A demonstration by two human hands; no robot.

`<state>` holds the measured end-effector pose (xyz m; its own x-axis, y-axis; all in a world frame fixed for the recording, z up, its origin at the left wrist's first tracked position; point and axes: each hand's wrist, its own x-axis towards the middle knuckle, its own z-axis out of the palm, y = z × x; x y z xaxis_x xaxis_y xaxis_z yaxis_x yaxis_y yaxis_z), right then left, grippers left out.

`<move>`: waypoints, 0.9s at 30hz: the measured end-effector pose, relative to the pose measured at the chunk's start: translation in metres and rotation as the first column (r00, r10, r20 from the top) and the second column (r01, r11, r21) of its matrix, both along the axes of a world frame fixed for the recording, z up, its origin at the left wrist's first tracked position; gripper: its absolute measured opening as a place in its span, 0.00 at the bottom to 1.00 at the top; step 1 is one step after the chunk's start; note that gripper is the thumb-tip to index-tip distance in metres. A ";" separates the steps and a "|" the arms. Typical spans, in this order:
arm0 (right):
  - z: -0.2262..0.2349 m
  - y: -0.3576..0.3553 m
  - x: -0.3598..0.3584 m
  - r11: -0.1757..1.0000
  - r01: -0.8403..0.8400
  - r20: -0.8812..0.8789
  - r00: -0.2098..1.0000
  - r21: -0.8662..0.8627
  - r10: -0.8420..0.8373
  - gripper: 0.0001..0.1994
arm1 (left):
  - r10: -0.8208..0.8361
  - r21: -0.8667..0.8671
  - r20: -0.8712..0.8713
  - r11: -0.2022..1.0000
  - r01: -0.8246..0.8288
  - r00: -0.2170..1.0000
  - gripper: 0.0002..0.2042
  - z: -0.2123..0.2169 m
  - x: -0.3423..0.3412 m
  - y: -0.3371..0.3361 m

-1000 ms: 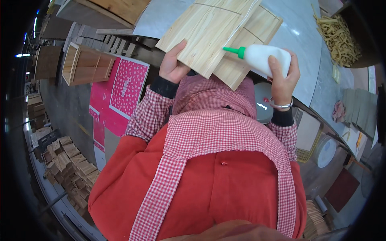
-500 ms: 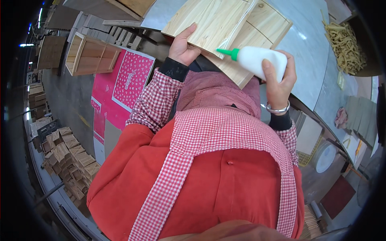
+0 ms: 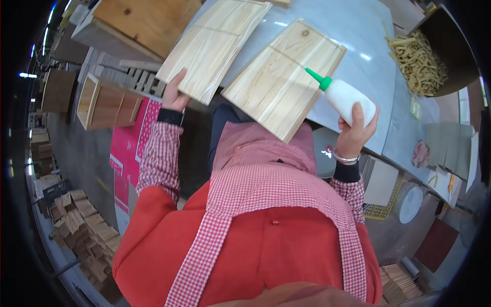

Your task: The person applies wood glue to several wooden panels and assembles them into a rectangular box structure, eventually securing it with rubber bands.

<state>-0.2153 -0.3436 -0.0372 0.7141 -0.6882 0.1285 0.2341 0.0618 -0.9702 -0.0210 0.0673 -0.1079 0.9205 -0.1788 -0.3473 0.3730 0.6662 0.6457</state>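
Note:
My left hand (image 3: pixel 175 93) grips the near corner of a pale wooden board (image 3: pixel 215 46), thumb on top and the other fingers hidden beneath. A glossy, wet-looking line runs along that board's right edge. In my right hand (image 3: pixel 356 130) is a white glue bottle (image 3: pixel 350 101) with a green nozzle, tilted so its tip points up and left. The tip hovers over or beside a second wooden board (image 3: pixel 289 77), which has a groove across it and a knot near its far end. This second board lies on the table, its near corner jutting past the edge.
The grey-white table (image 3: pixel 358 36) spans the far side. A wooden box (image 3: pixel 140 25) stands at the far left. At the right, a tipped container (image 3: pixel 450 51) spills tan strips (image 3: pixel 418 64). Grey slats (image 3: pixel 450 146) and a pink cloth (image 3: pixel 420 154) lie nearer.
My left hand has carried its board leftward, off the second board, which is now largely uncovered. My right hand has drawn the bottle down, its nozzle away from the held board's edge.

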 end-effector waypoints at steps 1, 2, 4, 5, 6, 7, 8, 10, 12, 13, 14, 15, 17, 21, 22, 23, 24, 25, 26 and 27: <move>0.000 -0.005 0.002 1.000 0.020 0.015 1.000 0.018 -0.020 0.19 | -0.016 -0.030 -0.052 0.999 0.015 0.999 0.23 0.005 -0.002 -0.002; 0.000 -0.010 0.003 0.998 0.049 0.028 0.998 0.049 -0.050 0.19 | -0.022 -0.049 -0.074 0.999 0.018 0.997 0.23 0.010 -0.003 -0.009; 0.001 -0.018 0.005 0.991 0.114 0.058 0.991 0.072 -0.118 0.19 | -0.045 -0.023 -0.017 0.999 0.045 0.999 0.25 0.025 -0.005 -0.036; 0.002 -0.023 0.005 0.984 0.151 0.077 0.984 0.091 -0.158 0.19 | -0.070 -0.053 -0.016 0.996 0.069 0.997 0.25 0.034 0.003 -0.057; 0.004 -0.027 0.005 0.976 0.181 0.096 0.977 0.119 -0.193 0.20 | -0.100 -0.091 -0.015 0.991 0.098 0.995 0.24 0.042 0.011 -0.080; 0.006 -0.033 0.004 0.966 0.218 0.097 0.968 0.140 -0.232 0.21 | -0.130 -0.135 -0.012 0.983 0.127 0.992 0.24 0.049 0.018 -0.107; 0.008 -0.038 0.002 0.964 0.236 0.116 0.961 0.122 -0.250 0.21 | -0.141 -0.143 -0.002 0.980 0.139 0.990 0.23 0.053 0.027 -0.137; 0.011 -0.049 -0.004 0.951 0.286 0.141 0.943 0.118 -0.301 0.21 | -0.176 -0.179 0.040 0.967 0.180 0.984 0.22 0.058 0.054 -0.207; 0.014 -0.058 -0.012 0.933 0.341 0.139 0.925 0.113 -0.354 0.21 | -0.273 -0.257 0.023 0.928 0.270 0.962 0.20 0.058 0.077 -0.280; 0.014 -0.063 -0.017 0.919 0.378 0.127 0.912 0.113 -0.390 0.22 | -0.264 -0.311 -0.045 0.920 0.238 0.963 0.19 0.056 0.087 -0.318; 0.014 -0.067 -0.024 0.909 0.401 0.122 0.902 0.114 -0.414 0.22 | -0.267 -0.392 -0.083 0.895 0.214 0.960 0.19 0.053 0.095 -0.354; 0.014 -0.072 -0.030 0.896 0.431 0.109 0.891 0.106 -0.441 0.23 | -0.300 -0.445 -0.094 0.866 0.230 0.949 0.18 0.049 0.102 -0.389; 0.013 -0.079 -0.046 0.866 0.489 0.064 0.866 0.101 -0.497 0.23 | -0.320 -0.513 -0.149 0.834 0.204 0.936 0.18 0.040 0.108 -0.453; 0.007 -0.093 -0.074 0.823 0.564 0.016 0.824 0.075 -0.566 0.22 | -0.302 -0.560 -0.290 0.823 0.095 0.908 0.17 0.016 0.098 -0.542; 0.006 -0.096 -0.079 0.811 0.581 0.013 0.812 0.074 -0.583 0.22 | -0.290 -0.561 -0.344 0.826 0.052 0.893 0.16 0.011 0.094 -0.557; 0.005 -0.099 -0.084 0.801 0.594 -0.002 0.803 0.070 -0.595 0.22 | -0.308 -0.579 -0.345 0.813 0.057 0.887 0.16 0.006 0.091 -0.567; 0.003 -0.101 -0.087 0.801 0.595 -0.004 0.803 0.067 -0.596 0.22 | -0.322 -0.586 -0.316 0.806 0.083 0.893 0.17 0.001 0.087 -0.576; 0.002 -0.103 -0.089 0.799 0.598 -0.017 0.801 0.066 -0.599 0.22 | -0.323 -0.582 -0.306 0.808 0.093 0.895 0.17 -0.003 0.083 -0.584; 0.001 -0.105 -0.090 0.786 0.614 -0.037 0.789 0.069 -0.613 0.22 | -0.322 -0.573 -0.310 0.814 0.094 0.895 0.17 -0.007 0.080 -0.589; 0.000 -0.106 -0.090 0.796 0.601 -0.035 0.799 0.070 -0.600 0.22 | -0.324 -0.576 -0.291 0.811 0.106 0.900 0.17 -0.010 0.077 -0.593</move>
<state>-0.3054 -0.4495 -0.0367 0.1549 -0.9864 0.0548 0.2375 -0.0166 -0.9712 0.0561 -0.5255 -0.1180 0.6629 -0.6127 -0.4303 0.6791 0.7341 0.0008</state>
